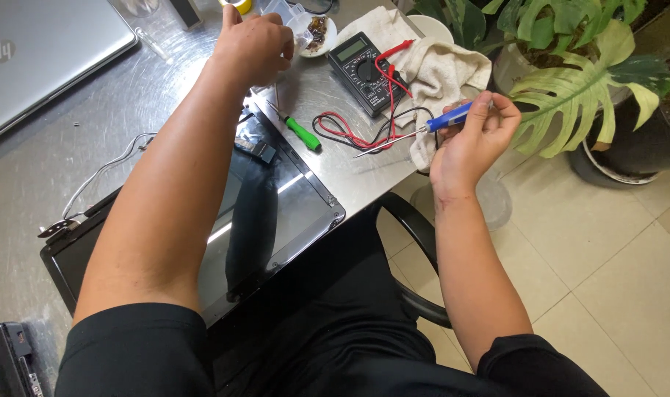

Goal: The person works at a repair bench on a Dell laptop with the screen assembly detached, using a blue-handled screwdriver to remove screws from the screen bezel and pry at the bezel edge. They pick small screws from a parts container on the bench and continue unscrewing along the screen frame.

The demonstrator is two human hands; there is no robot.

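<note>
My right hand (473, 134) holds a soldering iron (441, 120) with a blue handle, its metal tip pointing left over the table edge. My left hand (253, 45) reaches forward to the far side of the metal table (70, 132), fingers curled over something small that I cannot make out, beside a small white dish (319, 33) with brown bits. A black laptop screen panel (276, 213) lies flat under my left forearm. A black multimeter (363, 72) with red and black leads (350, 132) sits between my hands.
A green-handled screwdriver (300, 132) lies by the panel. A white cloth (430, 66) is draped at the table's right edge. A silver laptop (41, 51) rests far left. Potted plants (585, 73) stand on the tiled floor to the right.
</note>
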